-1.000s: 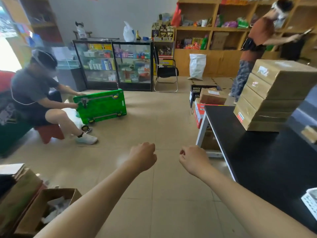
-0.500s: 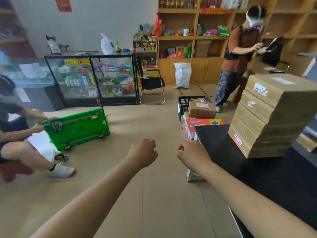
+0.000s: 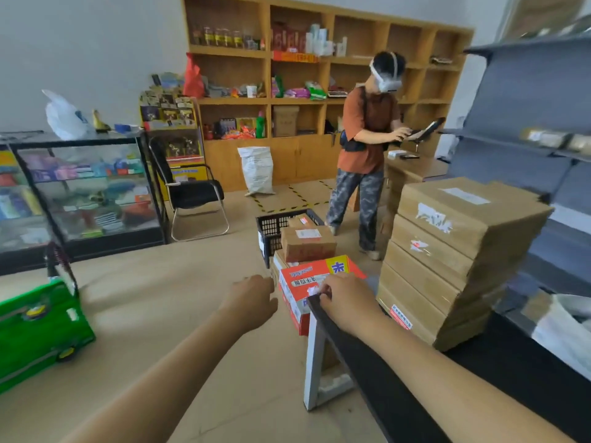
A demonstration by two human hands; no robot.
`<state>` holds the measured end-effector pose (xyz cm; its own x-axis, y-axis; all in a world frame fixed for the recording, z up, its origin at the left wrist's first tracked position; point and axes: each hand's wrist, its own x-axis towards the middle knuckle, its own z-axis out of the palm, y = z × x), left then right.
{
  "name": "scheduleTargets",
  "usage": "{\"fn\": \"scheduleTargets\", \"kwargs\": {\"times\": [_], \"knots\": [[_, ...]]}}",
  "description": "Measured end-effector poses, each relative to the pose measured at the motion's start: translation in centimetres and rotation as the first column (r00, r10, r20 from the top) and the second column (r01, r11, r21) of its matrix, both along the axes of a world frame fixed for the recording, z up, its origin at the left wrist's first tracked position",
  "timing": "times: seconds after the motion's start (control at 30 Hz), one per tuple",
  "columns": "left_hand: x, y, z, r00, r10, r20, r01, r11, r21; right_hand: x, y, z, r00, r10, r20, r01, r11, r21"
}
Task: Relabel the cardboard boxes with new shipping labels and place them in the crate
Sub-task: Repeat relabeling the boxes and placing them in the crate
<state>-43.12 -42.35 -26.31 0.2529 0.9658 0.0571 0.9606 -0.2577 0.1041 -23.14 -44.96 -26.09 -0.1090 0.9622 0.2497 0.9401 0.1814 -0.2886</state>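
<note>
A stack of several taped cardboard boxes [image 3: 447,260], some with torn label remains, stands on the black table [image 3: 527,378]. On the floor beyond the table's corner sits a black plastic crate [image 3: 271,228] with a box in it. In front of the crate, a small labelled cardboard box [image 3: 308,246] rests on a red-and-white carton [image 3: 316,276]. My left hand [image 3: 252,302] is a closed fist over the floor, holding nothing. My right hand [image 3: 348,302] is curled at the table's near corner, with a small white label scrap [image 3: 315,290] pinched at its fingertips.
A person in an orange shirt [image 3: 364,148] stands behind the crate at a wooden counter. A green cart [image 3: 35,327] lies at the left, with a glass cabinet [image 3: 86,193] and black chair [image 3: 192,193] behind. Grey shelving [image 3: 527,123] lines the right. A white bag [image 3: 563,330] lies on the table.
The view has swung right and closer to the table. My right hand has come to the table corner. The seated person has left the view. Both hands stay closed.
</note>
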Motion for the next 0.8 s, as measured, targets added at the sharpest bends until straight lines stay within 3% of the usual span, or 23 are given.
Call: {"fn": "scheduleTargets", "kwargs": {"times": [0.2, 0.53, 0.7, 0.8], "knots": [[6.9, 10.6, 2.4, 0.973, -0.230, 0.010, 0.228, 0.970, 0.079, 4.1, 6.9, 2.3, 0.982, -0.187, 0.006, 0.186, 0.980, 0.064], [20.3, 21.7, 4.4, 0.841, -0.540, 0.018, 0.537, 0.839, 0.087, 13.2, 13.5, 3.6, 0.892, -0.453, -0.003, 0.451, 0.887, 0.097], [26.0, 25.2, 7.6, 0.748, -0.652, 0.126, 0.630, 0.756, 0.177, 16.5, 14.3, 6.4, 0.827, -0.562, -0.022, 0.553, 0.805, 0.217], [29.0, 27.5, 9.4, 0.681, -0.717, 0.149, 0.686, 0.696, 0.213, 18.3, 14.6, 8.1, 0.744, -0.668, -0.036, 0.643, 0.699, 0.313]]}}
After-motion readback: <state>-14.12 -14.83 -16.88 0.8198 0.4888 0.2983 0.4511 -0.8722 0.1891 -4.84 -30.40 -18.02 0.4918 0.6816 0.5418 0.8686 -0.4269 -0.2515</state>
